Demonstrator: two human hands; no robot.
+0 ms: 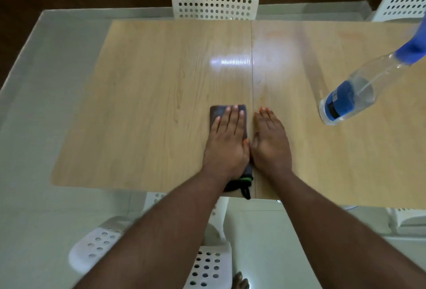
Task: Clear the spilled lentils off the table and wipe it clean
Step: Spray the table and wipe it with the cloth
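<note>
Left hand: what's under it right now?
A dark folded cloth lies flat under the left hand, which presses it onto the table with straight fingers. The cloth's middle is covered, so anything beneath cannot be seen. The right hand rests beside it on bare wood.

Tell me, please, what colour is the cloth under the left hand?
Dark grey, with a black and green edge near the wrist, seen in the head view: cloth under the left hand.

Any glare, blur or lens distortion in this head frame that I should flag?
Head view: bright glare patch on the table near its centre seam; the spray bottle leans from wide-angle distortion; edges soft; both hands, left hand on the cloth, right hand, fairly sharp.
</note>
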